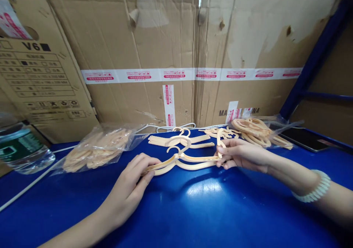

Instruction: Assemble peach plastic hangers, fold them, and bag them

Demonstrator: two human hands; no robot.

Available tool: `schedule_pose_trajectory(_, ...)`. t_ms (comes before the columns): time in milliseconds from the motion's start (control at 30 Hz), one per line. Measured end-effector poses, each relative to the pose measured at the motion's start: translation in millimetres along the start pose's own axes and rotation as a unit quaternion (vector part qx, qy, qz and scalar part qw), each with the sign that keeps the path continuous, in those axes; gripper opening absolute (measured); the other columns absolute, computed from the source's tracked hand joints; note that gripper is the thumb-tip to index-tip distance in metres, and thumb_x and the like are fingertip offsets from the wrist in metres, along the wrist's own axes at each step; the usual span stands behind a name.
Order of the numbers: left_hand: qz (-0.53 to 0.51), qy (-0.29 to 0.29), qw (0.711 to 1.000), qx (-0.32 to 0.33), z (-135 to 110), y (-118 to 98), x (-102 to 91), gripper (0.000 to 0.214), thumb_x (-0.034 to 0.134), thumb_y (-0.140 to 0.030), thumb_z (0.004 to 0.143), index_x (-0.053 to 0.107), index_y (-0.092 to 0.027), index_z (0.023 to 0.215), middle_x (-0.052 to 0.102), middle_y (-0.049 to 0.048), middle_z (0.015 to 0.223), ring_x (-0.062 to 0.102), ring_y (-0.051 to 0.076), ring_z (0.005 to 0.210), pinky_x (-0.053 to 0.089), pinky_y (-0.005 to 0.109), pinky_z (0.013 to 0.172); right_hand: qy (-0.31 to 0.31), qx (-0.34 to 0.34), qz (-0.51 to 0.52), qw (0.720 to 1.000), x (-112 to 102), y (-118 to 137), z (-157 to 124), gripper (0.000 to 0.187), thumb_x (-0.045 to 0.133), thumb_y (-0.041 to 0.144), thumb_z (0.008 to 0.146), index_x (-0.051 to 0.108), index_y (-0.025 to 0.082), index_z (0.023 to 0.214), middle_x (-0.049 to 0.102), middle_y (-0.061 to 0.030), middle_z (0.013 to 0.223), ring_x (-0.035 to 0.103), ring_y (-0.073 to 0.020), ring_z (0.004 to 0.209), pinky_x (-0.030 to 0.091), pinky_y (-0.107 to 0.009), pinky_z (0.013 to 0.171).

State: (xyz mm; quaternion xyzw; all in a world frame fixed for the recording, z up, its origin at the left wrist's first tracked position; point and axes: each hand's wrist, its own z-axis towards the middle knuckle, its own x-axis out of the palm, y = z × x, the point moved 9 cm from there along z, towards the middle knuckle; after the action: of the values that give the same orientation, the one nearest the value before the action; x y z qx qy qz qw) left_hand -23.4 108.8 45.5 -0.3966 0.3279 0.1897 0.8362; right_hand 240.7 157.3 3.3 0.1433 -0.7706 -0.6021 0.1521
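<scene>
My left hand [137,180] pinches the left end of a beige plastic clothes hanger [198,158] between thumb and fingers. My right hand [241,154] is closed at the hanger's right end, with a curved beige piece [220,139] standing upright between its thumb and fingers. Just below the held hanger, a second curved beige bar runs nearly parallel; whether it belongs to the same hanger I cannot tell. Further back, more beige hangers [162,140] lie on the blue table [176,211], their hooks overlapping.
Clear plastic bags of beige hanger parts lie at left [99,148] and right [256,128]. Loose beige pieces [217,132] lie between. A water bottle [22,148] stands far left, a dark phone-like slab [303,138] lies right. White cable [35,183] and cardboard boxes [138,38] border the table.
</scene>
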Motion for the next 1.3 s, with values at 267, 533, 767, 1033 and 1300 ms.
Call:
schedule_pose_trajectory(267, -0.014, -0.002, 1.000, -0.008, -0.2, 0.8, -0.6, 0.019, 0.043, -0.027, 0.098, 0.061, -0.027, 0.104, 0.061, 0.0015, 0.097, 0.059, 0.020, 0.087, 0.047, 0.029, 0.077, -0.050, -0.066, -0.020, 0.996, 6.1, 9.7, -2.6, 0.044, 0.086, 0.047, 0.063, 0.054, 0.018, 0.072, 0.065, -0.0014, 0.067, 0.065, -0.0138, 0.063, 0.051, -0.020, 0.048)
schedule_pose_trajectory(533, -0.014, 0.015, 1.000, -0.009, -1.0, 0.2, 2.3, 0.022, 0.041, -0.029, 0.101, 0.060, -0.028, 0.112, 0.062, 0.0004, 0.098, 0.061, 0.018, 0.090, 0.048, 0.027, 0.080, -0.101, -0.138, -0.060, 0.983, 3.4, 19.2, -4.6, 0.041, 0.083, 0.043, 0.066, 0.050, 0.020, 0.072, 0.058, 0.0036, 0.053, 0.060, -0.0124, 0.048, 0.050, -0.024, 0.047)
schedule_pose_trajectory(767, -0.046, 0.022, 0.998, -0.039, 0.0, 10.6, 3.8, 0.020, 0.044, -0.034, 0.100, 0.052, -0.028, 0.117, 0.063, 0.0005, 0.108, 0.065, 0.018, 0.096, 0.052, 0.025, 0.078, -0.121, -0.177, 0.014, 0.977, -2.3, 32.4, -12.0, 0.037, 0.083, 0.041, 0.069, 0.060, 0.019, 0.086, 0.061, 0.0000, 0.075, 0.064, -0.0148, 0.064, 0.053, -0.025, 0.053)
schedule_pose_trajectory(1033, 0.156, -0.022, 0.980, 0.123, 4.6, -13.3, -25.1, 0.012, 0.043, -0.022, 0.098, 0.055, -0.022, 0.101, 0.063, 0.0009, 0.089, 0.059, 0.021, 0.078, 0.041, 0.035, 0.074, -0.127, -0.213, 0.001, 0.969, -56.0, 60.8, -18.1, 0.025, 0.084, 0.042, 0.066, 0.075, 0.023, 0.080, 0.060, 0.0020, 0.062, 0.052, -0.0105, 0.051, 0.047, -0.024, 0.049)
schedule_pose_trajectory(1300, 0.239, 0.123, 0.915, 0.302, -5.2, -29.9, -0.1, 0.019, 0.038, -0.006, 0.092, 0.053, -0.016, 0.088, 0.059, 0.0075, 0.080, 0.046, 0.022, 0.070, 0.034, 0.038, 0.067, 0.075, -0.112, -0.443, 0.887, -29.1, 44.3, -18.8, 0.022, 0.075, 0.040, 0.079, 0.076, 0.019, 0.084, 0.073, -0.0038, 0.079, 0.065, -0.0184, 0.073, 0.049, -0.031, 0.067)
